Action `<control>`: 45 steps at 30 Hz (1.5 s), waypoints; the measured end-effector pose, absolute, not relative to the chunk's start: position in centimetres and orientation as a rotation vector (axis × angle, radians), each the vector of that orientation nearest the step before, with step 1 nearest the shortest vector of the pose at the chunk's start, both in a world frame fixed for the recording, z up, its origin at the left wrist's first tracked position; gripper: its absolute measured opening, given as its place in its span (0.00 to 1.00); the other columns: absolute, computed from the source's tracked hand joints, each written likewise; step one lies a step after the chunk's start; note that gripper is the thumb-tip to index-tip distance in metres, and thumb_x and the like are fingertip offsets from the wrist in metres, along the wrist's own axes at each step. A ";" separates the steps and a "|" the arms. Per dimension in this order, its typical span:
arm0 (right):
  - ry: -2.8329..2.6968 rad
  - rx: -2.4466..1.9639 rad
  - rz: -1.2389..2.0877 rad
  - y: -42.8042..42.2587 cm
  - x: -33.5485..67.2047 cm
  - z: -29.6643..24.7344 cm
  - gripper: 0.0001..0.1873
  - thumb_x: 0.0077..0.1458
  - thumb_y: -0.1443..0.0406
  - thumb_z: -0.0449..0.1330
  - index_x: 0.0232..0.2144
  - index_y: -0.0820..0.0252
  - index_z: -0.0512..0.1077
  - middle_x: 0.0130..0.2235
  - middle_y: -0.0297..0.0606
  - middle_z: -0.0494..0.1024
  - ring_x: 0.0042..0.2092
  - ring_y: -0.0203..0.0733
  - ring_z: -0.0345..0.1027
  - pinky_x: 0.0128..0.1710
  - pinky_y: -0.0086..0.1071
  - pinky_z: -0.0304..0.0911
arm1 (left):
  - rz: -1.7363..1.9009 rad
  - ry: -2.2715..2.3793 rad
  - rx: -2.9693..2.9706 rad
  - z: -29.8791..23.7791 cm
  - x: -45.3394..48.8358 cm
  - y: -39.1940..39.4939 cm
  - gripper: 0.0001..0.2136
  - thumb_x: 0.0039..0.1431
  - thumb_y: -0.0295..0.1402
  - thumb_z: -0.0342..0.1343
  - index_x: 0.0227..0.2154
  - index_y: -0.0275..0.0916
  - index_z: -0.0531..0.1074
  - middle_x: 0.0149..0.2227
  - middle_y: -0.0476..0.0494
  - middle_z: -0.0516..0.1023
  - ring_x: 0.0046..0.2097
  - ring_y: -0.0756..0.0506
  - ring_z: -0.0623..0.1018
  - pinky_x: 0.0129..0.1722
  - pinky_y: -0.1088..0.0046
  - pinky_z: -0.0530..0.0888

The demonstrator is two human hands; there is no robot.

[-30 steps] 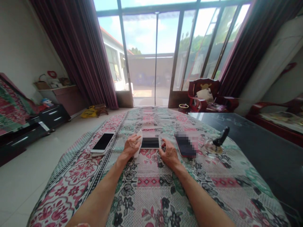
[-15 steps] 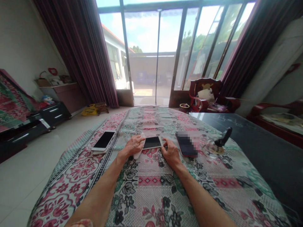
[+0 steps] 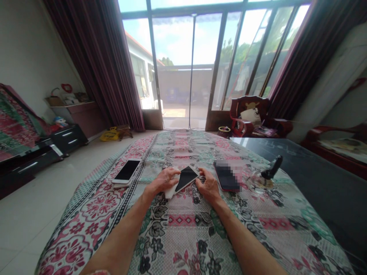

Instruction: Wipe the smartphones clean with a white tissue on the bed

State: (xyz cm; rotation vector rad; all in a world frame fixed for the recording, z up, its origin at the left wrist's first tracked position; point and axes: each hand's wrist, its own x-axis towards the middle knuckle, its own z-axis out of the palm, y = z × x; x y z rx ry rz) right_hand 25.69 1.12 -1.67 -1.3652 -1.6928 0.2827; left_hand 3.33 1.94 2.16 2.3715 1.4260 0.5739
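Observation:
A white smartphone [image 3: 187, 178] with a dark screen sits tilted between my hands, just above or on the patterned cloth. My right hand [image 3: 207, 185] grips its right end between thumb and fingers. Under my left hand [image 3: 165, 180] is a crumpled white tissue [image 3: 171, 192], pressed by the closed fingers beside the phone's left edge. Another white smartphone [image 3: 127, 170] lies to the left, on top of something pale and flat. To the right lies a dark phone-like slab [image 3: 228, 176] with a reddish edge, partly pixelated.
A floral tablecloth [image 3: 183, 244] covers the table. Right of the dark slab stands a clear glass dish [image 3: 258, 181] with a black-handled object [image 3: 272, 168] leaning in it. Beyond the table's right side is a dark tabletop [image 3: 309, 179] and a red wooden chair [image 3: 249, 114].
The smartphone between my hands has turned, its right end up and its left end nearer me. My left hand has shifted slightly, and more of the tissue shows below it.

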 end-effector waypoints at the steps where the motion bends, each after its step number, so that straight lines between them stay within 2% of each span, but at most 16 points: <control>1: -1.686 -1.380 0.280 1.1 25.7 -1.7 0.23 0.46 0.66 0.54 0.47 0.64 0.70 0.37 0.43 0.76 0.38 0.45 0.70 0.43 0.39 0.66 | 0.605 1.394 2.400 2.0 3.7 1.8 0.17 0.54 0.28 0.53 0.48 0.42 0.74 0.47 0.44 0.76 0.48 0.47 0.74 0.52 0.73 0.68; 5: -1.706 -1.423 0.266 1.1 25.6 -1.7 0.22 0.45 0.66 0.53 0.45 0.65 0.71 0.33 0.41 0.74 0.37 0.45 0.69 0.41 0.38 0.65 | 0.664 1.390 2.470 2.2 5.3 1.1 0.21 0.54 0.26 0.52 0.53 0.39 0.70 0.50 0.41 0.75 0.52 0.44 0.73 0.56 0.69 0.67; 9: -1.730 -1.408 0.254 0.8 25.4 -1.4 0.20 0.46 0.67 0.53 0.44 0.64 0.71 0.32 0.40 0.74 0.36 0.44 0.68 0.41 0.38 0.65 | 0.651 1.477 2.412 2.3 6.0 0.7 0.27 0.56 0.29 0.52 0.60 0.35 0.61 0.50 0.37 0.76 0.50 0.42 0.75 0.52 0.68 0.70; 14: -1.757 -1.307 0.091 0.0 24.9 -0.8 0.19 0.50 0.66 0.54 0.45 0.61 0.70 0.41 0.45 0.74 0.45 0.49 0.67 0.49 0.44 0.62 | 0.774 1.431 2.290 2.2 6.2 0.6 0.29 0.54 0.32 0.57 0.60 0.38 0.61 0.55 0.38 0.73 0.54 0.42 0.74 0.54 0.67 0.69; 16: -1.790 -1.238 0.085 -0.2 24.6 -0.6 0.18 0.51 0.66 0.54 0.45 0.60 0.70 0.43 0.45 0.73 0.47 0.49 0.66 0.50 0.44 0.61 | 0.877 1.389 2.174 2.7 5.8 0.7 0.28 0.53 0.36 0.58 0.58 0.39 0.64 0.56 0.39 0.72 0.55 0.42 0.73 0.55 0.66 0.69; 19: -1.802 -1.208 0.117 -0.2 24.5 -0.6 0.17 0.51 0.67 0.54 0.44 0.60 0.70 0.42 0.44 0.74 0.46 0.49 0.67 0.50 0.43 0.61 | 1.012 1.420 2.023 3.5 4.6 1.2 0.21 0.58 0.40 0.53 0.52 0.37 0.71 0.52 0.38 0.76 0.54 0.42 0.74 0.55 0.66 0.70; 21: -1.798 -1.209 0.130 -0.2 24.6 -0.5 0.16 0.51 0.68 0.54 0.44 0.60 0.70 0.42 0.44 0.74 0.46 0.48 0.67 0.50 0.43 0.61 | 1.046 1.472 1.989 3.9 3.6 1.5 0.20 0.59 0.41 0.52 0.49 0.36 0.74 0.51 0.37 0.77 0.53 0.42 0.75 0.54 0.67 0.70; 27: -1.978 -1.062 0.177 -1.2 23.6 0.0 0.17 0.54 0.66 0.54 0.47 0.57 0.69 0.47 0.42 0.74 0.50 0.48 0.66 0.54 0.43 0.58 | 0.957 1.598 2.023 3.9 2.3 1.7 0.14 0.55 0.36 0.55 0.42 0.37 0.78 0.45 0.41 0.80 0.47 0.44 0.78 0.50 0.69 0.73; 30: -2.007 -1.062 0.173 -2.4 21.8 0.1 0.23 0.56 0.60 0.55 0.53 0.60 0.65 0.52 0.46 0.72 0.54 0.50 0.63 0.57 0.45 0.55 | 0.936 1.708 1.999 3.7 1.9 1.8 0.13 0.55 0.32 0.54 0.41 0.37 0.78 0.44 0.42 0.80 0.47 0.45 0.78 0.49 0.71 0.73; 33: -1.987 -1.178 0.126 -3.4 20.2 -0.2 0.31 0.52 0.60 0.59 0.57 0.64 0.61 0.53 0.51 0.70 0.56 0.56 0.60 0.57 0.50 0.53 | 0.948 1.733 1.968 3.6 1.4 2.0 0.14 0.56 0.31 0.52 0.42 0.36 0.78 0.44 0.41 0.81 0.46 0.45 0.78 0.48 0.72 0.73; 35: -1.995 -1.198 0.138 -3.4 19.8 -0.4 0.27 0.52 0.65 0.56 0.54 0.64 0.64 0.50 0.49 0.73 0.54 0.54 0.63 0.56 0.48 0.55 | 0.949 1.730 1.972 3.6 1.2 2.0 0.14 0.56 0.30 0.52 0.42 0.37 0.78 0.43 0.43 0.81 0.45 0.46 0.78 0.47 0.73 0.73; 37: -1.992 -1.158 0.201 -2.9 20.1 -0.6 0.23 0.52 0.70 0.51 0.51 0.61 0.68 0.46 0.45 0.76 0.50 0.48 0.68 0.53 0.42 0.60 | 0.940 1.724 2.001 3.6 1.2 2.0 0.13 0.55 0.30 0.53 0.41 0.38 0.78 0.43 0.44 0.81 0.45 0.46 0.78 0.46 0.74 0.73; 40: -1.888 -1.172 0.280 -1.5 21.6 -0.3 0.22 0.52 0.72 0.46 0.48 0.60 0.70 0.42 0.42 0.78 0.43 0.43 0.72 0.45 0.35 0.65 | 0.917 1.701 2.079 3.7 1.5 1.9 0.13 0.54 0.31 0.54 0.41 0.37 0.78 0.42 0.43 0.81 0.43 0.46 0.78 0.46 0.74 0.73; 42: -1.800 -1.254 0.260 -0.7 22.8 0.2 0.22 0.52 0.72 0.47 0.47 0.61 0.70 0.40 0.43 0.78 0.40 0.44 0.72 0.43 0.35 0.66 | 0.893 1.698 2.103 3.7 1.6 1.9 0.13 0.54 0.31 0.54 0.41 0.36 0.79 0.42 0.42 0.81 0.42 0.46 0.78 0.46 0.74 0.72; 45: -1.721 -1.312 0.109 -0.3 24.0 1.3 0.23 0.50 0.72 0.47 0.48 0.64 0.70 0.44 0.47 0.76 0.45 0.47 0.70 0.48 0.40 0.65 | 0.839 1.700 2.104 3.8 1.5 1.9 0.13 0.54 0.30 0.53 0.40 0.35 0.79 0.41 0.41 0.81 0.42 0.45 0.78 0.45 0.73 0.71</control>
